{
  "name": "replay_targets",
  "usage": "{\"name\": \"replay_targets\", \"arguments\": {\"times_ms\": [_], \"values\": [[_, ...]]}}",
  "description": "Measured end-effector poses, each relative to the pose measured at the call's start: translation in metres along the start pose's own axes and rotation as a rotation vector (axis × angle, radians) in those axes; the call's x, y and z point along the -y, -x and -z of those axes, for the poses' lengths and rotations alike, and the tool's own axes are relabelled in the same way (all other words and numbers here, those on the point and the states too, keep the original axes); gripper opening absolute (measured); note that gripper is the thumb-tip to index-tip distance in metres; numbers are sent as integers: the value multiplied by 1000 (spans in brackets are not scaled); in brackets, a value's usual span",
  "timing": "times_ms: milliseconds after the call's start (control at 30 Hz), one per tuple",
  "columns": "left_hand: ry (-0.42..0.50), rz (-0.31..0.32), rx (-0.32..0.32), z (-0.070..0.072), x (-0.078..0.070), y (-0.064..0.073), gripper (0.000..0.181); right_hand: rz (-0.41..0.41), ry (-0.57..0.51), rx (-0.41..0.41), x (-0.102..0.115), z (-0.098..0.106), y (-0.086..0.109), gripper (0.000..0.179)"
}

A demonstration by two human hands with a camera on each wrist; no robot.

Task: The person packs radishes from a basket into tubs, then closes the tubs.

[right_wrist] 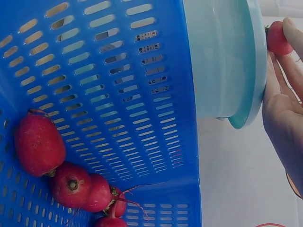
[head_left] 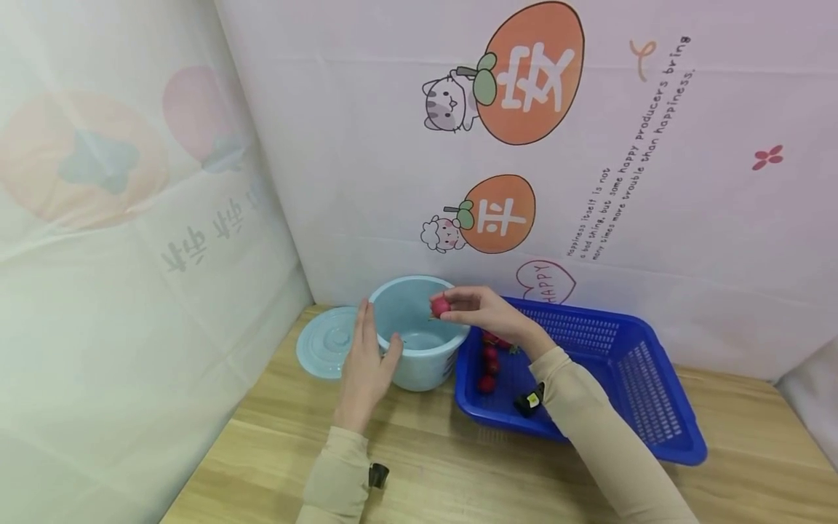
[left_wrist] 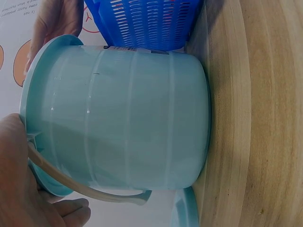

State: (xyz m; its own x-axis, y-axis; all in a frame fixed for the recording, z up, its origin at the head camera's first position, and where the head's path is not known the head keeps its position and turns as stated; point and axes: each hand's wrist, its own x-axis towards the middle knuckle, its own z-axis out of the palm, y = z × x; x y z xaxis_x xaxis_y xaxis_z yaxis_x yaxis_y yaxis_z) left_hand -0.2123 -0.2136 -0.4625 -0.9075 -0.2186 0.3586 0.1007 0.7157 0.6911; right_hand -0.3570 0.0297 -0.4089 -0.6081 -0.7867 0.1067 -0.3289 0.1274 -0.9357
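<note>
My right hand (head_left: pixel 487 313) pinches a small red radish (head_left: pixel 440 306) between thumb and fingers, over the mouth of a light blue bucket (head_left: pixel 425 371). In the right wrist view the held radish (right_wrist: pixel 279 38) overlaps the bucket's rim. With fingers straight, my left hand (head_left: pixel 366 367) lies along the bucket's left rim, its thumb at the near edge. The left wrist view shows this hand (left_wrist: pixel 14 165) at the rim, beside the bucket's beige handle (left_wrist: pixel 90 189). Several more radishes (right_wrist: pixel 71 184) lie in a blue slotted basket (head_left: pixel 661 393), near its left wall.
The bucket's round light blue lid (head_left: pixel 321 346) lies on the wooden table (head_left: pixel 445 466) to its left. The basket stands close against the bucket's right side. A printed cloth (head_left: pixel 366 145) hangs behind, and another covers the left side.
</note>
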Motion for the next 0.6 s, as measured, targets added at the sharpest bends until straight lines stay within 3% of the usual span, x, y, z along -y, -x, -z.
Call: {"name": "replay_targets", "arguments": {"times_ms": [367,600], "values": [[1,16,5,0,0,1,80,-54,55,25,9,0,-4,44],[8,9,3,1,-2,0,81,-86,186,118,18,2,-12,44]]}}
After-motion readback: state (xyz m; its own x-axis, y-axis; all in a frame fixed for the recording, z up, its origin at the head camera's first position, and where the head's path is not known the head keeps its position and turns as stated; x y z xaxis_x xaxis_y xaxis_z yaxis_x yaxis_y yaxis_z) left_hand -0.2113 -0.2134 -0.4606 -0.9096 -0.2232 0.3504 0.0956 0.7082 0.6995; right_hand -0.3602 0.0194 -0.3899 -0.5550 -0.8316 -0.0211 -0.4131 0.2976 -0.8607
